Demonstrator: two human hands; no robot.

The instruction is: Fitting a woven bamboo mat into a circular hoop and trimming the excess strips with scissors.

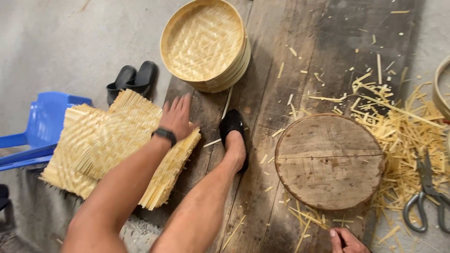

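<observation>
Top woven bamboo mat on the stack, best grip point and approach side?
Probably the near right corner of the top woven mat, from the right: the stack's fringed edge overhangs there, so fingers can slip under. The left hand already rests flat on that side.

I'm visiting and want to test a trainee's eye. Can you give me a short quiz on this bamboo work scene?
1. True or false: the left hand lies flat on the stack of woven bamboo mats.
2. What metal tool lies among the bamboo offcuts? A) hammer B) scissors C) saw
3. What stands at the top of the wooden boards?

Key
1. True.
2. B, the scissors.
3. A stack of round bamboo baskets.
</observation>
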